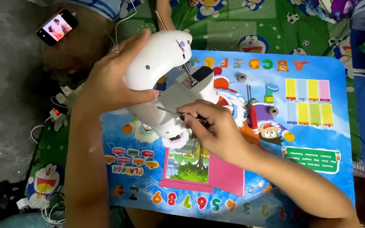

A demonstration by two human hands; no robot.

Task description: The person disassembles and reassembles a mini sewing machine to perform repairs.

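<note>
White mini sewing machine is tipped on its side on the colourful printed bench. Left hand is wrapped around its upper body, steadying it. Right hand pinches one thin metal tool, with the tip against the machine's side. Two metal bobbins lie loose on the bench, and one red screwdriver lies between them. One phone sits well apart, screen lit. No containers visible.
</note>
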